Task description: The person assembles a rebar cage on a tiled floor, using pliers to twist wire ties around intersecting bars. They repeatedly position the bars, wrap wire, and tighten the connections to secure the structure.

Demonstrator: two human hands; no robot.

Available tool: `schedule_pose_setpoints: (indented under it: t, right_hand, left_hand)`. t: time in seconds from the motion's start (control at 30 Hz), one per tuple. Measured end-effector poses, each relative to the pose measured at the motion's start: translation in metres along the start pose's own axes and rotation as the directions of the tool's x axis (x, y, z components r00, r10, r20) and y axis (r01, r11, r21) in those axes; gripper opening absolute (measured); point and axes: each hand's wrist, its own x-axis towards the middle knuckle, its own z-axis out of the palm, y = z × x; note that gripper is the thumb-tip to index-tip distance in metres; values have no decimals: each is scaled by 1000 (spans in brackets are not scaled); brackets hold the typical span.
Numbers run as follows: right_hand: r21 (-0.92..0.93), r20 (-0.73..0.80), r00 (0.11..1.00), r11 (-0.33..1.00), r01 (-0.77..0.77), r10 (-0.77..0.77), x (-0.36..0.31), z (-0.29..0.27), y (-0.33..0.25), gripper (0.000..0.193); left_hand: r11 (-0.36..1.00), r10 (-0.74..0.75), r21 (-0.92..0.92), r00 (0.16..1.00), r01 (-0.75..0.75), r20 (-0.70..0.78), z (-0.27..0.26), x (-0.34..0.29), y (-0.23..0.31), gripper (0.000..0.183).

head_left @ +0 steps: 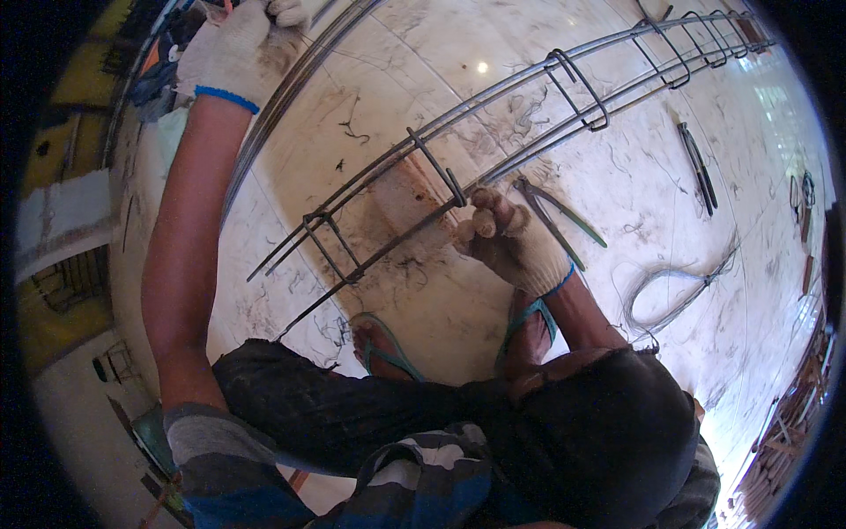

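Observation:
A long rebar cage (493, 95) of thin steel bars with rectangular stirrups runs diagonally across the floor, its near end reaching my knee. My right hand (520, 247), in a dirty white knitted glove, is closed at the cage's near lower bar, beside a stirrup (438, 166). Its fingers are curled round the bar. Just right of that hand lie pincers (564, 214) with green handles. My left hand (242, 48), gloved too, is stretched out to the far left, next to a bundle of long bars (286, 93). Its fingers look curled, partly cut off by the top edge, and what they hold is hidden.
A second pair of dark-handled pincers (698, 167) and a coil of thin wire (639, 295) lie to the right. Cloths (163, 84) are heaped at the far left. Wire scraps litter the pale floor. My sandalled feet (383, 348) stand close to the cage.

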Motion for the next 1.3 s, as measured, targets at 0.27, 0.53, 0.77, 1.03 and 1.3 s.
schedule_pose_setpoints:
  t: [0.27, 0.53, 0.77, 1.03, 1.3]
  right_hand:
    - [376, -51, 999, 927, 8, 12, 0, -28, -31, 53]
    - [210, -18, 988, 966, -148, 155, -12, -43, -63, 77]
    - [-734, -20, 994, 673, -88, 108, -16, 7, -70, 49]
    - [-932, 1, 973, 354, -83, 229, -27, 49, -62, 39]
    - [-758, -123, 971, 612, -224, 203, -31, 48, -71, 39]
  left_hand:
    - [858, 214, 513, 924, -23, -317, 81, -39, -11, 22]
    - [914, -187, 334, 969, 231, -160, 29, -36, -19, 35]
    - [742, -170, 607, 956, 285, -241, 6, -32, -35, 32]
    - [860, -263, 392, 942, 326, -207, -7, -29, -41, 24]
    - [930, -328, 47, 884, 363, -334, 144, -90, -115, 37]
